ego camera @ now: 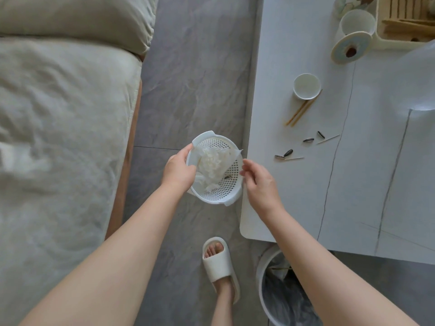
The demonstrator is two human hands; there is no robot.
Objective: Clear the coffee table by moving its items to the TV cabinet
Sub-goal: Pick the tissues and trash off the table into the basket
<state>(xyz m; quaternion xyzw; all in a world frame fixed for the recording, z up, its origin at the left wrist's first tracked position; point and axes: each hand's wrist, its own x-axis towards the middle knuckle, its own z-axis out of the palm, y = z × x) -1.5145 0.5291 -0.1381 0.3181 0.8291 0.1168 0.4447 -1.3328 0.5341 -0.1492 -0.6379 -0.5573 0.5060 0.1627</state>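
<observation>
My left hand grips the left rim of a small white perforated plastic basket, held above the floor beside the white coffee table. Crumpled white tissue lies inside it. My right hand hovers at the basket's right rim with fingers loosely spread, holding nothing. On the table lie a small white cup, wooden chopsticks, several sunflower seeds and toothpicks. Farther back are a tipped white cup and a round ceramic lid.
A sofa with beige covers fills the left side. A bin with a dark liner stands on the floor below the table's near corner. My slippered foot is on the grey tile floor. A wooden tea tray sits at the table's far end.
</observation>
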